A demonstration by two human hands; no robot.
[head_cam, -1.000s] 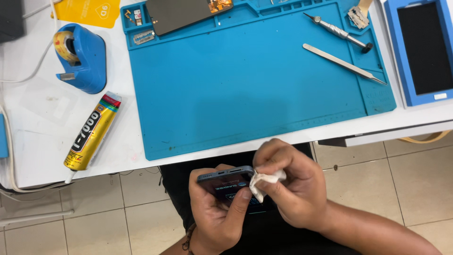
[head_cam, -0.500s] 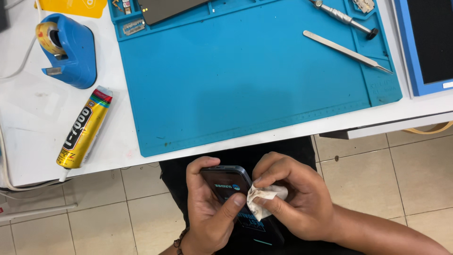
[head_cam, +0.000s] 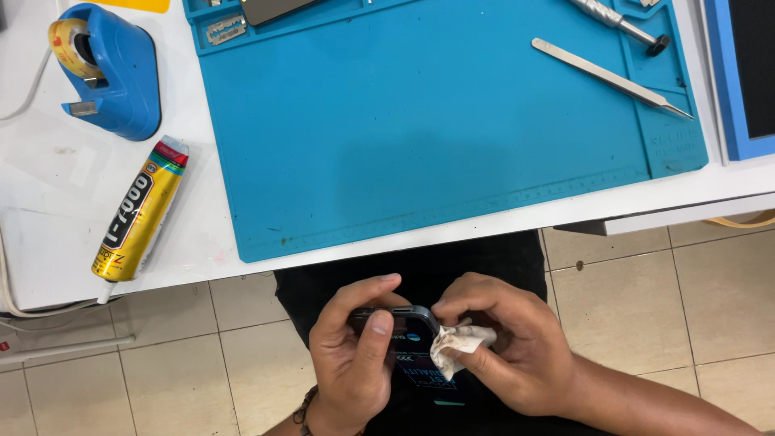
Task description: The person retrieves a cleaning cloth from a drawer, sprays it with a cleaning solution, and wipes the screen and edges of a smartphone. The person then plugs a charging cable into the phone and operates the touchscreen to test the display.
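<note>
Below the table edge, over my lap, my left hand (head_cam: 353, 355) grips a dark phone (head_cam: 408, 324) by its side, thumb lying across its face. My right hand (head_cam: 513, 343) pinches a small crumpled white wipe (head_cam: 457, 345) with brownish stains and presses it against the phone's right edge. Most of the phone is hidden by my fingers.
A blue work mat (head_cam: 436, 121) covers the white table (head_cam: 48, 210). On it lie metal tweezers (head_cam: 611, 78) and a screwdriver (head_cam: 615, 19) at the far right. A yellow glue tube (head_cam: 140, 211) and a blue tape dispenser (head_cam: 109, 69) sit left. A blue-framed dark panel (head_cam: 747, 73) lies at the right edge.
The view has shifted down and closer. My hands stay over my lap, the wipe moving along the phone's right edge while my left thumb has slid across the phone.
</note>
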